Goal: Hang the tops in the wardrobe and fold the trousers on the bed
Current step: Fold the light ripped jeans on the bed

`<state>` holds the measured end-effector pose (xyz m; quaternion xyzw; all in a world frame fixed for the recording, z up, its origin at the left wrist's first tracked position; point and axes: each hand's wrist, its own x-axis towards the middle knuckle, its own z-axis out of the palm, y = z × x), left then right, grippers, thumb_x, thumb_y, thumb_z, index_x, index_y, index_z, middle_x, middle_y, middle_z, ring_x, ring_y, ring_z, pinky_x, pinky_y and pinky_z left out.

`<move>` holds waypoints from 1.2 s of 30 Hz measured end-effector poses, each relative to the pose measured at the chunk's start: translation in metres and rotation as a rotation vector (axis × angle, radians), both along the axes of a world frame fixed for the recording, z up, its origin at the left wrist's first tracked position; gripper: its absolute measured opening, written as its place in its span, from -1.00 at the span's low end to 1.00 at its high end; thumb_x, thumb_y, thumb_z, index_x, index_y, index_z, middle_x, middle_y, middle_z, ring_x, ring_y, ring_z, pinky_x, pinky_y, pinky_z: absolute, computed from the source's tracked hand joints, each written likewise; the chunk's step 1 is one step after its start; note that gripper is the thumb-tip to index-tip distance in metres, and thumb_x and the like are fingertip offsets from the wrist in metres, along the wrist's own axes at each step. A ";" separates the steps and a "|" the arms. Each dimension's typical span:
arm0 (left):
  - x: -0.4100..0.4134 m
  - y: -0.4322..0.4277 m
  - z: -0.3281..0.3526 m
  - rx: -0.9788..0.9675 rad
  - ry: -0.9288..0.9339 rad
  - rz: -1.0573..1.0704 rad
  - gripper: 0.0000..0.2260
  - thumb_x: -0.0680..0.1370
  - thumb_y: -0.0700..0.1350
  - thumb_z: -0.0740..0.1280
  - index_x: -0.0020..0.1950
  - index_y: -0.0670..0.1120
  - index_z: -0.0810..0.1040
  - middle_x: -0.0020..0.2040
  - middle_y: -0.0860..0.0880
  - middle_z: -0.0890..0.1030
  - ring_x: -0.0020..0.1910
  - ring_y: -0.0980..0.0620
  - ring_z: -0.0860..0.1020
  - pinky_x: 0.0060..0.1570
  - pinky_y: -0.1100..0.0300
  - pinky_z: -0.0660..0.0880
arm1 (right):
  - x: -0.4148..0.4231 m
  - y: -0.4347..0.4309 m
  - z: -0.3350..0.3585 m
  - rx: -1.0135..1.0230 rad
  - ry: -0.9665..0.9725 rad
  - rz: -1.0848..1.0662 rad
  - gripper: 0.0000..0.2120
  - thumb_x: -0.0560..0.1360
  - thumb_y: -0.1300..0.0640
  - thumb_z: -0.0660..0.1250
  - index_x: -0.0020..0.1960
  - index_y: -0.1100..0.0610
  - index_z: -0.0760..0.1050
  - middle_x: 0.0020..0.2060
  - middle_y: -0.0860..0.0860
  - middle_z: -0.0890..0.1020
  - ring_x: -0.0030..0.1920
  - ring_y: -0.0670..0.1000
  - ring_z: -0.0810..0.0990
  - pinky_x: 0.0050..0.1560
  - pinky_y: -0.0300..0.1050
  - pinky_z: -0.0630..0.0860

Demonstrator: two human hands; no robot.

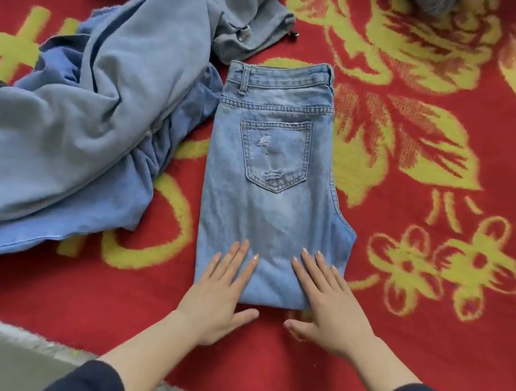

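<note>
While the folded light-blue denim trousers point(272, 177) are pressed by the flat, spread left hand point(219, 292) and right hand point(330, 305), the crumpled grey-blue garments point(77, 123) alongside are left unsorted.

The folded jeans point(269, 197) are faded light-blue denim, matt and coarse-woven, with frayed rips on the back pocket point(274, 154). The bed's blanket point(399, 314) is matt, fuzzy red-and-yellow pile. The grey-blue garment point(97, 100) looks like soft brushed cloth; the blue garment point(29, 229) is smoother and thinner. A small buckle point(244, 32) glints like metal.
</note>
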<state>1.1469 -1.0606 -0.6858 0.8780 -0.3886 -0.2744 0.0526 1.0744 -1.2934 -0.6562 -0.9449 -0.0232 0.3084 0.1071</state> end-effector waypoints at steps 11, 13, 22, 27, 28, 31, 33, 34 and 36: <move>0.010 -0.018 0.035 0.136 0.073 0.032 -0.52 0.65 -0.14 0.06 0.57 -0.12 0.04 0.58 -0.09 -0.06 0.56 -0.05 -0.05 0.49 0.06 -0.01 | 0.024 -0.001 0.027 0.152 0.064 -0.202 -0.54 0.59 0.18 0.12 0.48 0.01 0.27 0.50 -0.01 0.28 0.51 0.03 0.21 0.42 -0.04 0.22; 0.023 -0.024 0.053 0.185 0.305 0.066 -0.54 0.67 -0.07 0.07 0.56 -0.11 0.09 0.58 -0.06 0.01 0.55 -0.02 -0.01 0.50 0.09 0.01 | 0.032 -0.010 0.042 0.203 0.107 -0.239 -0.68 0.57 0.16 0.12 0.29 0.03 0.45 0.24 0.05 0.57 0.28 0.13 0.48 0.17 -0.01 0.43; -0.033 -0.021 0.117 0.354 1.064 0.285 -0.82 0.53 0.01 0.33 -0.21 -0.04 0.48 -0.31 0.04 0.46 -0.28 0.05 0.41 -0.30 0.23 0.31 | -0.029 -0.022 0.082 0.312 0.764 -0.233 -0.82 0.39 0.00 0.38 -0.24 0.12 0.57 -0.30 -0.02 0.58 -0.24 -0.03 0.54 -0.19 -0.13 0.47; -0.063 -0.011 0.099 0.349 1.306 0.428 -0.80 0.30 0.06 0.47 -0.31 -0.06 0.63 -0.25 -0.04 0.61 -0.23 -0.03 0.55 -0.20 0.10 0.43 | -0.050 -0.026 0.076 0.378 0.951 -0.339 -0.88 0.33 0.02 0.46 -0.27 0.05 0.57 -0.23 -0.05 0.65 -0.09 0.02 0.63 0.06 -0.01 0.57; -0.059 -0.011 0.098 0.329 1.321 0.465 -0.79 0.31 0.04 0.48 -0.24 -0.10 0.67 -0.19 -0.07 0.66 -0.18 -0.06 0.59 -0.13 0.08 0.49 | -0.044 -0.028 0.077 0.386 0.925 -0.347 -0.86 0.33 0.02 0.46 -0.29 0.05 0.56 -0.25 -0.06 0.63 -0.13 0.01 0.62 -0.01 -0.04 0.57; -0.031 -0.014 0.109 0.215 1.383 0.527 -0.88 0.37 -0.07 0.45 -0.23 -0.12 0.67 -0.24 -0.05 0.68 -0.27 0.03 0.63 -0.24 0.24 0.51 | -0.014 -0.039 0.084 0.428 0.797 -0.382 -0.86 0.34 0.06 0.49 -0.26 0.09 0.57 -0.28 -0.04 0.62 -0.20 -0.02 0.59 -0.15 -0.12 0.48; -0.006 -0.015 0.120 0.114 1.361 0.544 -0.85 0.35 -0.08 0.44 -0.19 -0.15 0.67 -0.23 -0.06 0.68 -0.27 0.05 0.63 -0.24 0.28 0.51 | 0.009 -0.047 0.089 0.505 0.705 -0.436 -0.83 0.34 0.10 0.52 -0.18 0.20 0.63 -0.21 0.03 0.70 -0.12 0.04 0.67 -0.08 -0.07 0.57; 0.006 -0.014 0.124 0.069 1.319 0.560 -0.82 0.34 -0.07 0.44 -0.17 -0.16 0.68 -0.21 -0.07 0.68 -0.26 0.03 0.63 -0.24 0.28 0.51 | 0.022 -0.049 0.091 0.540 0.650 -0.464 -0.78 0.33 0.12 0.53 -0.14 0.26 0.65 -0.17 0.08 0.72 -0.10 0.07 0.69 -0.04 -0.02 0.60; 0.029 -0.011 0.127 -0.012 1.181 0.630 -0.77 0.34 -0.06 0.48 -0.13 -0.20 0.69 -0.17 -0.13 0.69 -0.23 0.01 0.63 -0.22 0.26 0.51 | 0.044 -0.053 0.091 0.580 0.513 -0.532 -0.72 0.31 0.13 0.55 -0.10 0.31 0.64 -0.14 0.16 0.71 -0.15 0.08 0.68 -0.08 0.03 0.60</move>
